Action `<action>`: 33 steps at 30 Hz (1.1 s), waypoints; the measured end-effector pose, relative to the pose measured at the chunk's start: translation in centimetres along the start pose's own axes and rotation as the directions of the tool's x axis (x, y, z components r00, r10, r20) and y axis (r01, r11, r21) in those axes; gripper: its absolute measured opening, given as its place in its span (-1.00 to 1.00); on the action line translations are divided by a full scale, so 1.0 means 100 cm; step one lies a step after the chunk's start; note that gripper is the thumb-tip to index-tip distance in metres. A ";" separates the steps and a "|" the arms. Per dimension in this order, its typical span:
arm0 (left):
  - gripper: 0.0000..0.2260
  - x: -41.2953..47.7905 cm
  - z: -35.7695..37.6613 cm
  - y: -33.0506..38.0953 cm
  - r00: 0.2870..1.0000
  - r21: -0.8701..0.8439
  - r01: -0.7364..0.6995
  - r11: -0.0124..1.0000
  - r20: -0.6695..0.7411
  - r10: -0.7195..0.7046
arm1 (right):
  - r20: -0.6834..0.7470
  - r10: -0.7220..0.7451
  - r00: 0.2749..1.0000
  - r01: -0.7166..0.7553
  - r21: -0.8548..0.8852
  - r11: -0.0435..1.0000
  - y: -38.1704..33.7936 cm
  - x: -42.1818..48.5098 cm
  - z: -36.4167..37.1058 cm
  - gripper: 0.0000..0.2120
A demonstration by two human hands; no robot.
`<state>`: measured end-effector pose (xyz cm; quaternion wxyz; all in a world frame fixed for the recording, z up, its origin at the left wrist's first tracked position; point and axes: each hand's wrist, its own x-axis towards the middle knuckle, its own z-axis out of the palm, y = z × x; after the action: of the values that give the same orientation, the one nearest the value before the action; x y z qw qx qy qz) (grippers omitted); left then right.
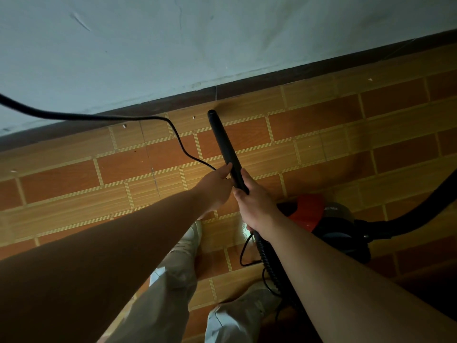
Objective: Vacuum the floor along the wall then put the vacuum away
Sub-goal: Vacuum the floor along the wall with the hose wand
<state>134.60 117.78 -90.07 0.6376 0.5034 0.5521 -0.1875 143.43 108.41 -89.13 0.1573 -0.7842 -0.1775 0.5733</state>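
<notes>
A black vacuum wand (223, 142) slants across the brown tiled floor (321, 134), its tip close to the dark baseboard (272, 79). My right hand (257, 204) grips the wand's lower end, where the ribbed hose (270, 263) begins. My left hand (217, 186) lies beside the wand and holds the black power cord (173, 127), which runs left and up along the wall. The red and black vacuum body (329, 219) sits on the floor to the right of my right arm.
A pale wall (173, 45) rises above the baseboard. Small white crumbs (124, 125) lie on the tiles near the baseboard. My two legs in light trousers and white shoes (193, 233) stand below the hands. A thick black hose (425, 206) curves off right.
</notes>
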 end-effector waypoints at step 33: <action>-0.52 0.015 -0.001 0.002 0.996 -0.020 -0.082 0.996 0.026 0.082 | 0.006 0.022 1.000 -0.021 -0.125 0.992 -0.012 0.008 -0.016 -0.60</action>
<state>135.20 118.41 -91.28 0.6571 0.5169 0.5241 -0.1626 145.07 109.75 -88.79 0.1008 -0.7922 -0.2052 0.5658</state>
